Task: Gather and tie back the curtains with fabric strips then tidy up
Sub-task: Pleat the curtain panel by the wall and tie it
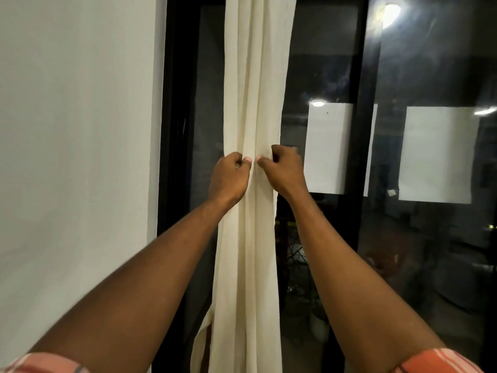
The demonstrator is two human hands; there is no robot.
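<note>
At centre frame, the cream curtain (pixel 255 76) hangs gathered into one narrow column of vertical folds. It runs from the top edge to the bottom edge, in front of the black window frame (pixel 177 103).

The left hand (pixel 228 176) and right hand (pixel 283 170) meet on it at mid-height, thumbs nearly touching. On both hands the fingers are curled in tight, pinching folds of the cloth. The left takes the column's left side, the right its right edge.

A thin band of the same cream cloth (pixel 200 332) hangs at lower left of the column; whether it is a separate strip cannot be told.

A pale wall (pixel 75 130) fills the left of the frame. The dark glass (pixel 419 251) at right shows two white rectangles (pixel 438 154) and lamp glare (pixel 391 9) at upper right. Orange striped sleeves (pixel 40 363) sit in the bottom corners.
</note>
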